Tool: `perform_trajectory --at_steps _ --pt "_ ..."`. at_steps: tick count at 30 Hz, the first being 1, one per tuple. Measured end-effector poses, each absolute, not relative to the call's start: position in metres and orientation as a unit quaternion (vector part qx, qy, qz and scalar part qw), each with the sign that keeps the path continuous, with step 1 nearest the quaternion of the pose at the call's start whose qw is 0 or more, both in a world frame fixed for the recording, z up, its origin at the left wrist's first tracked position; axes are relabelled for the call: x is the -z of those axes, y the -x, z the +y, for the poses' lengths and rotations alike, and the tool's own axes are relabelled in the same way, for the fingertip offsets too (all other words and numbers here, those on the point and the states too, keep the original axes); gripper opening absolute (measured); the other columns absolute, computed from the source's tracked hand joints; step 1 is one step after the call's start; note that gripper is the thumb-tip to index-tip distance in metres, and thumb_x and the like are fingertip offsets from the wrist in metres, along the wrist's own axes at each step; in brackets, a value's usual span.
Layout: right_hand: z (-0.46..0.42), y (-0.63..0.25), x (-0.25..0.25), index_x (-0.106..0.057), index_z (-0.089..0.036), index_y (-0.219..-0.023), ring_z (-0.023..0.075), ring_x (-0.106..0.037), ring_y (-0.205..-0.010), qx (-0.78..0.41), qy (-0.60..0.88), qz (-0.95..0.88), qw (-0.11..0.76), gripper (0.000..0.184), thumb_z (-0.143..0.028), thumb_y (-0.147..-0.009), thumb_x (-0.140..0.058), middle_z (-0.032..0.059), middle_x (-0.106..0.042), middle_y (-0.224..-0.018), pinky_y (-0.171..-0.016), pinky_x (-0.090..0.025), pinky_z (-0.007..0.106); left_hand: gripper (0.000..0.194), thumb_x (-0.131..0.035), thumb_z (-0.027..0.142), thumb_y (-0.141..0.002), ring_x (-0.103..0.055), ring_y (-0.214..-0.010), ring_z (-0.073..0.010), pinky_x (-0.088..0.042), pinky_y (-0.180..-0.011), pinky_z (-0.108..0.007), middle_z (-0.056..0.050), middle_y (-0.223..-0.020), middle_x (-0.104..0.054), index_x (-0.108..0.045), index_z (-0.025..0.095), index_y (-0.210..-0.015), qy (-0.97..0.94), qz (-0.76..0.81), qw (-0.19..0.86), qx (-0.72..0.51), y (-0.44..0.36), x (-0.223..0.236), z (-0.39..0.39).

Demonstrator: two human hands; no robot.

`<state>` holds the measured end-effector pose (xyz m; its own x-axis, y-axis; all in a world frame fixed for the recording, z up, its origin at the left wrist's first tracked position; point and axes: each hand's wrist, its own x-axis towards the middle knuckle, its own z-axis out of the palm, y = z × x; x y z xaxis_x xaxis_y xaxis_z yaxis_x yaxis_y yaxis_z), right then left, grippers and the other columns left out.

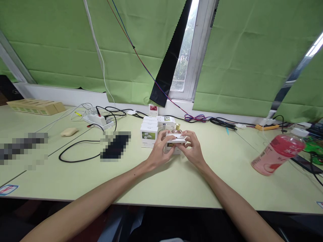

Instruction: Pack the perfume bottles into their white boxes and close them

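My forearms (230,190) run to left hand (160,148) and right hand (193,148), both gripping white box (177,141) mid-table (227,158). Neighbouring boxes (148,129) look done; this one's top seems unfinished, bottles (178,127) behind unboxed.

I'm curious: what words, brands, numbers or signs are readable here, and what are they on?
Pink bottle: apparently "水"; other characters too blurred.
Stacked white boxes: print too small.
Held white box: nothing legible.
Box with red picture: print too small.
Yellowish boxes: nothing legible.
Left desk sticker: red mark, unreadable.
Right desk sticker: cut off, unreadable.
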<state>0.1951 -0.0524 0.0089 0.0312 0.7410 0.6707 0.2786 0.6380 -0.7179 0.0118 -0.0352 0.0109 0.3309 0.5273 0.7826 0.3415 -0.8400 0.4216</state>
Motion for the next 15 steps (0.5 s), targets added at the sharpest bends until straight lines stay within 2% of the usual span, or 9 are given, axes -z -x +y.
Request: perform_trajectory --at_steps 15 --pt "-0.0534 -0.1945 -0.0104 -0.063 -0.026 -0.103 0.0100 -0.059 -0.071 -0.192 0.381 -0.668 0.609 0.029 -0.040 -0.082 -0.078 0.0049 -0.051 -0.119 -0.050 -0.050 0.022 0.033 -0.062 0.014 -0.088 -0.052 -0.134 -0.0277 -0.049 -0.110 -0.046 -0.012 -0.135 -0.050 -0.059 0.024 -0.120 -0.817 0.259 0.111 -0.504 -0.0119 -0.0162 -0.0392"
